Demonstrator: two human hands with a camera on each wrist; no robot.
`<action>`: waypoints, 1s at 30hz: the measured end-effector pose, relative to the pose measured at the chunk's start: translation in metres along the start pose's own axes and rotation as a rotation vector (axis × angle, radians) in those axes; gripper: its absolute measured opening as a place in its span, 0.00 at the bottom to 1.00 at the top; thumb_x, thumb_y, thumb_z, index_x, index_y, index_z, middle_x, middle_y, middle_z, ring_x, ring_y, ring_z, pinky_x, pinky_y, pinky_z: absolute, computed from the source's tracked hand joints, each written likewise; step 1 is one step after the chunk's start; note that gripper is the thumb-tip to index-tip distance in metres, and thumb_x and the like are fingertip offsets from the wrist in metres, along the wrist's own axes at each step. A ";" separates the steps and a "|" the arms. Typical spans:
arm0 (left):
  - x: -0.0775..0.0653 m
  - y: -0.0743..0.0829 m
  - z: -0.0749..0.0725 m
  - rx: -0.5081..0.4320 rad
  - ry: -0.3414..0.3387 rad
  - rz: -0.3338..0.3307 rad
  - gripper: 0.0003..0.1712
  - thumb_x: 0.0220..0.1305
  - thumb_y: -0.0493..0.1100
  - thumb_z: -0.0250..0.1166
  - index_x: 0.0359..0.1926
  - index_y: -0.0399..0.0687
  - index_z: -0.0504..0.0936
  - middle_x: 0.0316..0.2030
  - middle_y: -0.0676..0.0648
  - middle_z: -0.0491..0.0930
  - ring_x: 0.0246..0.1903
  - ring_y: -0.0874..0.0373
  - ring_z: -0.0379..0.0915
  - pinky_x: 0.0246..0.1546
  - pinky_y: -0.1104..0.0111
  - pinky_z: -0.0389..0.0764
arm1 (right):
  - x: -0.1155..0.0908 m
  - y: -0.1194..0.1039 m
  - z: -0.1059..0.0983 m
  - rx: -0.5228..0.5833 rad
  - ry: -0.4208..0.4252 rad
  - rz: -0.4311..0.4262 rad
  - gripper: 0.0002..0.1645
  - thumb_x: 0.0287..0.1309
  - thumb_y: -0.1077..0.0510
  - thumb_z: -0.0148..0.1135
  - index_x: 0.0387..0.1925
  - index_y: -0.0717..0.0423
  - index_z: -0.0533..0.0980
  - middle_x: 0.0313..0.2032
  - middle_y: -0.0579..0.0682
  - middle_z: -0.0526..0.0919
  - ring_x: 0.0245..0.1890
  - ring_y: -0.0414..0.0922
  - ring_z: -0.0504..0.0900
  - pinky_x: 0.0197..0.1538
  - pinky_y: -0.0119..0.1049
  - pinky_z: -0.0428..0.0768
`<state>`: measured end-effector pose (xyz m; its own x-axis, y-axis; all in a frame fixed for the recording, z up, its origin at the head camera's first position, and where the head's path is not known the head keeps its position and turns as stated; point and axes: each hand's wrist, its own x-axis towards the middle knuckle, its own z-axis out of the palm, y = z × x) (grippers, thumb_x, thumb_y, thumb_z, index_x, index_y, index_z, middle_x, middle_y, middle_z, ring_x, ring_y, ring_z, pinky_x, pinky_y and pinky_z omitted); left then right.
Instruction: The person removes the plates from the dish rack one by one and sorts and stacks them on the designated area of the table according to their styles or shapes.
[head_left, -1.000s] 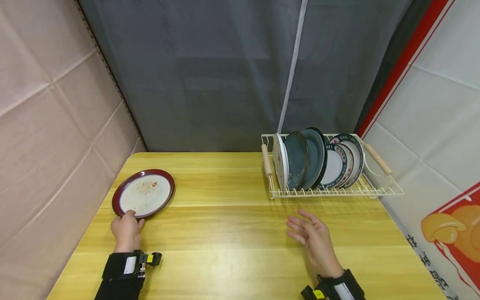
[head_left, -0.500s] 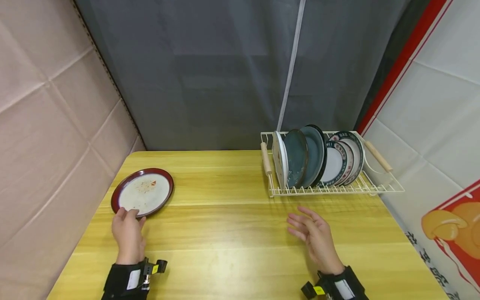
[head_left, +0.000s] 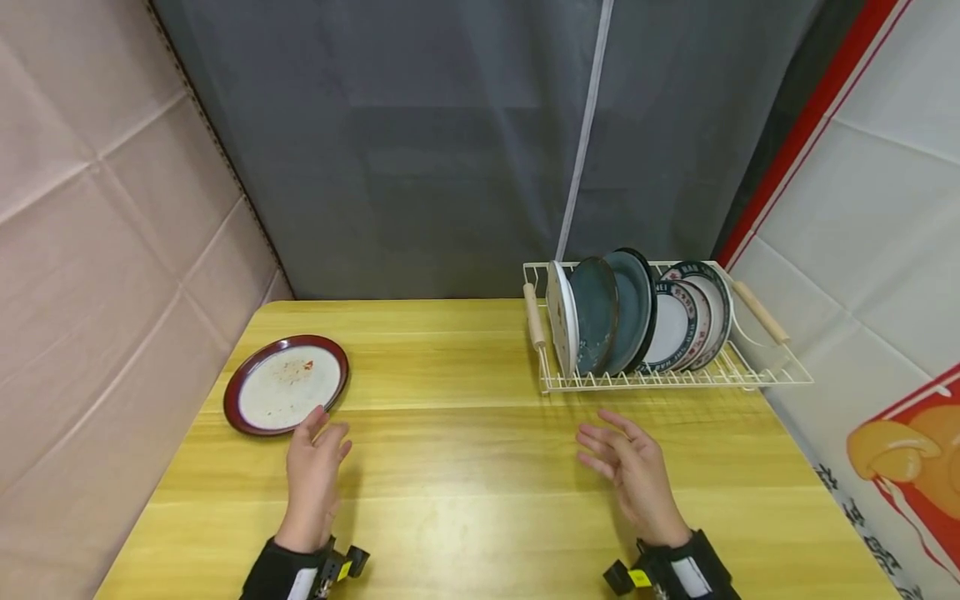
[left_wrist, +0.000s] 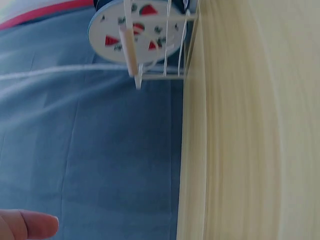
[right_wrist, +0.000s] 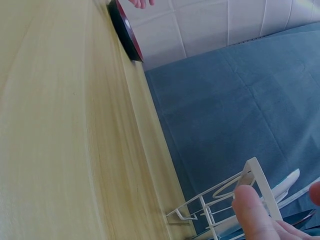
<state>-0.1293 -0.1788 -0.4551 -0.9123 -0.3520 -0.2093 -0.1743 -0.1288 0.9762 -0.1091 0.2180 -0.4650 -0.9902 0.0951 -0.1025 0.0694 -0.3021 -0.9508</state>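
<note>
A round plate (head_left: 288, 385) with a dark red rim and a white middle lies at the table's left side, reddish and brown crumbs on it. My left hand (head_left: 315, 471) is just in front of the plate's near right edge, fingers loosely bent, holding nothing. Over the table in front of the dish rack (head_left: 637, 382), my right hand (head_left: 633, 475) hovers with relaxed, spread fingers and nothing in them. Upright in that wire rack stand a white plate (left_wrist: 107, 30) with watermelon prints, blue-grey plates (head_left: 626, 312) and several plates with patterned rims (head_left: 667, 333).
The wooden table (head_left: 450, 467) carries the plate at left and the rack at back right. Wooden handles (head_left: 534, 317) sit on the rack's sides. A grey curtain (head_left: 412, 167) closes the back; pale cloth walls (head_left: 90, 292) stand left and right.
My left hand has let go of the red-rimmed plate's near edge and moved right, away from it. The plate stays on the table. My right hand has hardly moved.
</note>
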 end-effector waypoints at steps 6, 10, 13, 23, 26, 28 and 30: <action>-0.008 -0.007 0.015 0.025 -0.095 0.012 0.38 0.72 0.36 0.56 0.77 0.40 0.50 0.72 0.37 0.53 0.62 0.51 0.62 0.55 0.73 0.76 | 0.001 -0.003 -0.002 -0.013 -0.002 0.001 0.21 0.77 0.62 0.46 0.66 0.64 0.61 0.46 0.48 0.87 0.50 0.48 0.85 0.50 0.42 0.84; -0.011 -0.015 0.023 0.030 -0.176 0.019 0.36 0.72 0.36 0.57 0.75 0.37 0.52 0.71 0.36 0.55 0.65 0.47 0.59 0.50 0.78 0.76 | 0.000 -0.005 -0.004 -0.009 0.004 -0.006 0.21 0.77 0.62 0.46 0.66 0.64 0.61 0.46 0.49 0.87 0.50 0.48 0.85 0.51 0.42 0.83; -0.013 -0.021 0.029 0.026 -0.232 0.014 0.36 0.71 0.35 0.58 0.74 0.35 0.54 0.70 0.35 0.57 0.66 0.44 0.58 0.50 0.79 0.76 | 0.000 -0.006 -0.006 -0.005 0.006 -0.013 0.21 0.77 0.61 0.48 0.65 0.62 0.62 0.48 0.53 0.87 0.50 0.49 0.85 0.51 0.43 0.84; -0.015 -0.031 0.039 0.003 -0.314 -0.006 0.38 0.70 0.36 0.60 0.74 0.36 0.54 0.69 0.35 0.59 0.66 0.43 0.59 0.53 0.75 0.76 | 0.004 -0.019 -0.012 0.037 -0.019 -0.078 0.16 0.76 0.60 0.50 0.61 0.58 0.67 0.46 0.50 0.88 0.49 0.47 0.86 0.50 0.42 0.84; -0.015 -0.033 0.040 0.000 -0.324 -0.004 0.37 0.70 0.35 0.60 0.74 0.35 0.54 0.69 0.34 0.59 0.66 0.43 0.59 0.53 0.74 0.76 | 0.006 -0.027 -0.017 0.052 -0.023 -0.103 0.15 0.76 0.61 0.50 0.60 0.57 0.69 0.46 0.51 0.88 0.49 0.48 0.86 0.50 0.42 0.84; -0.015 -0.033 0.041 0.009 -0.328 -0.003 0.37 0.70 0.35 0.60 0.74 0.35 0.54 0.68 0.34 0.59 0.65 0.43 0.61 0.53 0.73 0.76 | 0.007 -0.033 -0.021 0.059 -0.024 -0.123 0.16 0.75 0.62 0.51 0.60 0.57 0.69 0.46 0.51 0.88 0.49 0.48 0.86 0.50 0.42 0.84; -0.015 -0.034 0.042 0.009 -0.334 -0.002 0.37 0.70 0.35 0.60 0.74 0.34 0.54 0.68 0.34 0.59 0.63 0.44 0.63 0.53 0.73 0.76 | 0.008 -0.040 -0.026 0.066 -0.019 -0.148 0.16 0.75 0.62 0.51 0.61 0.58 0.69 0.47 0.52 0.87 0.48 0.47 0.86 0.50 0.42 0.84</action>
<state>-0.1251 -0.1301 -0.4829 -0.9827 -0.0282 -0.1830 -0.1784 -0.1207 0.9765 -0.1164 0.2551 -0.4352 -0.9911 0.1260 0.0435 -0.0851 -0.3479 -0.9337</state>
